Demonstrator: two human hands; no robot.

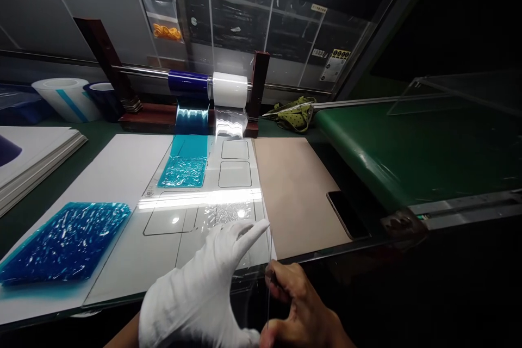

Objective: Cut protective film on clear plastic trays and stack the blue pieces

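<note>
My left hand (204,285), in a white glove, spans a thin clear sheet (269,247) seen almost edge-on, its fingers at the top and its thumb low down. Bare and curled, my right hand (299,304) grips the same sheet from the other side. Both hands are at the table's front edge. Behind the glove lies a glass plate (163,261) with outlined rectangles under it. A strip of teal film (187,160) and a strip of clear film (228,212) run onto the plate; the glove partly hides the clear one.
A blue film roll (188,82) and a white film roll (230,89) hang on a rod behind. On the left lies a stack of blue film pieces (67,242). To the right are a brown board (299,196), a phone (346,213) and a green conveyor belt (428,147).
</note>
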